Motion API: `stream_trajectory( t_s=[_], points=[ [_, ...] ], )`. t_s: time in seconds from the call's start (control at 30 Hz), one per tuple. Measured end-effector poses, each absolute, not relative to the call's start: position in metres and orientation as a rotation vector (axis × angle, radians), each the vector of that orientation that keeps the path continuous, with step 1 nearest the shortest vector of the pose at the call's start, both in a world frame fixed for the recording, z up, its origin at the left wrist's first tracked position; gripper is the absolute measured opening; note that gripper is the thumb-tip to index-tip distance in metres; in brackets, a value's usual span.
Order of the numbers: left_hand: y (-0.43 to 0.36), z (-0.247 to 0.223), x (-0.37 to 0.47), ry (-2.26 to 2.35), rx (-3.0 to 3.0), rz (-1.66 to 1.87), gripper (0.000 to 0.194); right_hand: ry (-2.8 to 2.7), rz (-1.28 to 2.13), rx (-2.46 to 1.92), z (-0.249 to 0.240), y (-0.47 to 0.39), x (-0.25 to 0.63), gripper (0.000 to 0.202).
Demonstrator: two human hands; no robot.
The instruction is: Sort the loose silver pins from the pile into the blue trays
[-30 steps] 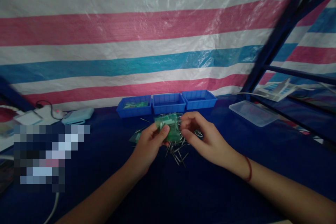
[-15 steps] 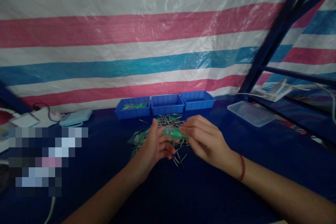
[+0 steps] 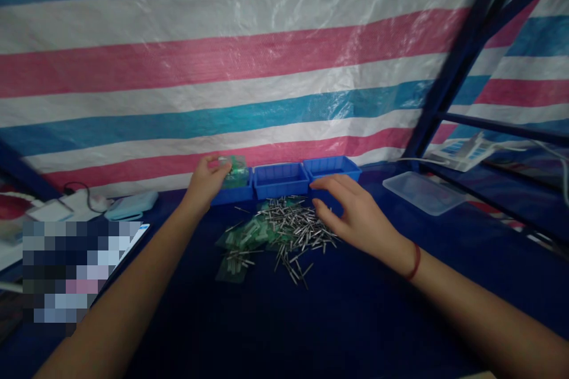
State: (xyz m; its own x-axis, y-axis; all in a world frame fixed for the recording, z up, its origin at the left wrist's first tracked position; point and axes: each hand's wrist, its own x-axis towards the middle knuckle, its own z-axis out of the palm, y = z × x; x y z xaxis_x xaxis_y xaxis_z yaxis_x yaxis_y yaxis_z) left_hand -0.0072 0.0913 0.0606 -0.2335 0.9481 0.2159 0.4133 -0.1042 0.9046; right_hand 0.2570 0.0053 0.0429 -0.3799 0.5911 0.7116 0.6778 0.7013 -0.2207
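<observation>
My left hand (image 3: pixel 208 180) pinches a small clear-green plastic bag (image 3: pixel 239 167) above the left blue bin (image 3: pixel 233 194). What the bag contains is too blurred to name. My right hand (image 3: pixel 349 207) is empty, thumb and fingers apart, over the right side of a heap of thin metal pins (image 3: pixel 306 228). Several green-tinted plastic bags (image 3: pixel 249 234) lie at the heap's left, with some pins on and around them.
A middle blue bin (image 3: pixel 281 180) and a right blue bin (image 3: pixel 331 167) stand along the striped sheet. A clear plastic lid (image 3: pixel 424 192) lies at the right. At the left are a light-blue case (image 3: pixel 132 206) and a partly pixelated device (image 3: pixel 84 272).
My left hand has moved left and away from me, carrying the green bag to the left bin. My right hand has let go of the bag and opened, uncovering the pin heap.
</observation>
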Motion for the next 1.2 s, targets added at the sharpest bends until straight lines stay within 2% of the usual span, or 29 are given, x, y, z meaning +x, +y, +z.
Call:
stream_trajectory(
  t_s=[0.13,0.2,0.33,0.37,0.43,0.57,0.77,0.97,1.13,1.2],
  points=[
    [0.106,0.059,-0.018,1.909,1.69,1.242,0.051,-2.307,0.015,-1.088,0.044,0.014,0.268,0.015],
    [0.096,0.056,-0.014,1.942,1.869,1.191,0.05,-2.404,0.065,-1.096,0.042,0.015,0.269,0.016],
    [0.058,0.046,-0.005,1.589,2.358,0.691,0.031,-2.509,0.096,-1.052,0.039,0.009,0.263,0.017],
    [0.049,0.042,-0.004,1.463,2.402,0.535,0.03,-2.524,0.099,-1.033,0.039,0.007,0.26,0.016],
    [0.034,0.033,-0.006,1.381,2.388,0.476,0.033,-2.546,0.108,-0.997,0.039,0.002,0.255,0.015],
    [0.02,0.02,-0.013,1.393,2.266,0.591,0.045,-2.592,0.121,-0.966,0.038,-0.006,0.246,0.014],
    [0.014,0.024,-0.014,1.517,2.274,0.56,0.044,-2.601,0.126,-0.922,0.034,-0.008,0.241,0.015],
    [0.016,0.027,-0.009,1.52,2.396,0.553,0.03,-2.602,0.117,-0.932,0.033,-0.009,0.239,0.014],
    [0.004,0.035,0.004,1.58,2.194,0.945,0.025,-2.382,0.256,-0.925,0.027,-0.014,0.232,0.017],
    [-0.007,0.037,0.016,1.435,1.99,0.995,0.025,-2.187,0.417,-0.923,0.024,-0.017,0.227,0.03]
  ],
)
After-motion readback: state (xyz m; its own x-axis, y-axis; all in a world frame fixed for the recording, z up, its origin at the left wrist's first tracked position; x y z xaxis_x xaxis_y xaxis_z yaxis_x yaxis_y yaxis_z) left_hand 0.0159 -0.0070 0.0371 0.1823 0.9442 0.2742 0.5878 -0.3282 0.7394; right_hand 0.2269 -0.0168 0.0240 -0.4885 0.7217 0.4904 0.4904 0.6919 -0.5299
